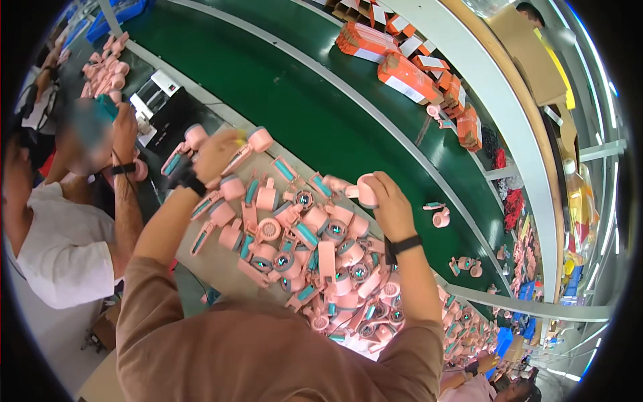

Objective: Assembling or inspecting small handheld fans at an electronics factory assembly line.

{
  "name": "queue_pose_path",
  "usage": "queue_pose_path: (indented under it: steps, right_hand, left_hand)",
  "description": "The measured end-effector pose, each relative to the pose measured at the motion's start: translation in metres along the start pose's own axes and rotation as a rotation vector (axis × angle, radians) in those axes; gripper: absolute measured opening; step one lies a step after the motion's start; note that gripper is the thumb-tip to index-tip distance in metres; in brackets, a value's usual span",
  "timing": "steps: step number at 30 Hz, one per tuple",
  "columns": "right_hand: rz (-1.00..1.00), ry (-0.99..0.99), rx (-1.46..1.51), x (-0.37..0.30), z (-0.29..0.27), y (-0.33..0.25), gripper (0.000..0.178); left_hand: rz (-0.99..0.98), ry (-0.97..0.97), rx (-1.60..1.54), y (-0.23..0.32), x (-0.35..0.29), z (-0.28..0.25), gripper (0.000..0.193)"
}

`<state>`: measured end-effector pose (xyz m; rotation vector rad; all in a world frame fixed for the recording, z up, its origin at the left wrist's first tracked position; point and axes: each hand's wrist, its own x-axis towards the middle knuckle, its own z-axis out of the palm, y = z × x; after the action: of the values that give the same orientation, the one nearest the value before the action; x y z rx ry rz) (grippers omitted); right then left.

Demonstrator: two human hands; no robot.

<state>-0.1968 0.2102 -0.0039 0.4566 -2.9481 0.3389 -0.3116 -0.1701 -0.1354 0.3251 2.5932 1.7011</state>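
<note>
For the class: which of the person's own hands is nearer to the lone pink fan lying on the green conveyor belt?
Right. The right hand, holding a pink fan, is just left of the lone fan on the conveyor belt. The left hand is far across the pile.

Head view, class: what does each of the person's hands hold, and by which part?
The left hand grips a pink handheld fan by its handle, the round head sticking out. The right hand holds another pink fan, fingers wrapped over its round head.

Green conveyor belt (301, 87), orange boxes (408, 77)
</note>
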Motion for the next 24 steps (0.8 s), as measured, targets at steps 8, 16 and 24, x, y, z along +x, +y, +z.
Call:
queue_pose_path:
  steps: [8, 16, 24]
  right_hand:
    - [-0.139, -0.021, -0.078, -0.088, -0.09, -0.091, 0.051]
    - [0.348, -0.1, 1.119, -0.2, -0.051, -0.103, 0.066]
    - [0.609, 0.176, 2.393, -0.269, -0.007, -0.156, 0.069]
  left_hand:
    - [-0.041, -0.752, -1.25, 0.163, -0.141, 0.126, 0.051]
    - [-0.575, -0.776, -1.357, 0.195, -0.199, 0.106, 0.036]
    - [-0.763, -0.919, -1.387, 0.21, -0.247, 0.109, 0.035]
